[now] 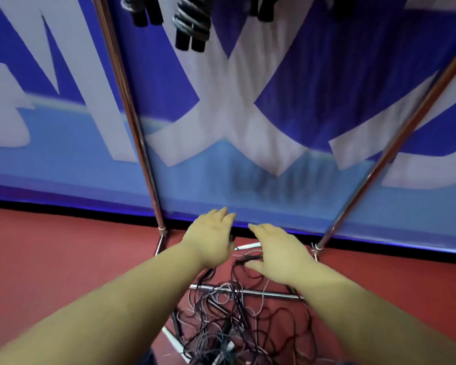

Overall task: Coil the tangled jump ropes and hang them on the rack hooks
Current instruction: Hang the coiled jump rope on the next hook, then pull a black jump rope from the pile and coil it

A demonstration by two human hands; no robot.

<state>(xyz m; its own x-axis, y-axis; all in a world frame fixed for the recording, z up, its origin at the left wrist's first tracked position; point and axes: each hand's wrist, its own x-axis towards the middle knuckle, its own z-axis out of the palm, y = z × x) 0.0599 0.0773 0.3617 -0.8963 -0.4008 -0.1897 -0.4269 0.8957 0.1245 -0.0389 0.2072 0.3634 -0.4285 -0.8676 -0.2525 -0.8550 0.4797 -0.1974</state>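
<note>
Now we reach our left hand (208, 238) and right hand (279, 252) forward, fingers straight and holding nothing, above the tangled jump ropes (234, 320) heaped on the red floor (63, 254) over the rack (145, 154) base; coiled ropes (192, 22) hang above.

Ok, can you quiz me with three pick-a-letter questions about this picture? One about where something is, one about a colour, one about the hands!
1. Where is the tangled rope pile?
A. On the floor by the rack's base
B. On a table
C. In a box

2. What colour is the floor?
A. Green
B. Red
C. Yellow

3. What are the hands doing?
A. Gripping a ball
B. Making fists
C. Reaching out open, holding nothing

Answers: 1 A, the ropes lie over the rack's bottom bars. 2 B, the floor looks red. 3 C, the left hand and right hand have straight fingers.
</note>
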